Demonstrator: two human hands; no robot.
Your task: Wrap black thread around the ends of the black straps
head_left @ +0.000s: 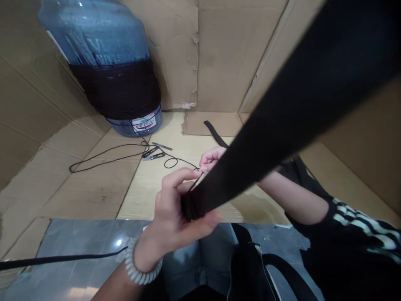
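Over the board (140,188), the left hand (171,217) is gripping black fabric (250,138), the right hand (213,159) pinching thin cord (184,162); slack could let it slip.

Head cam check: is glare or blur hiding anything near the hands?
Head view: a small glare spot shines on the grey polished tile, away from the hands; the black fabric tube crossing close to the lens blocks much of the right side and part of the right hand; the thin black cord stays readable; wide-angle distortion bows the cardboard wall.
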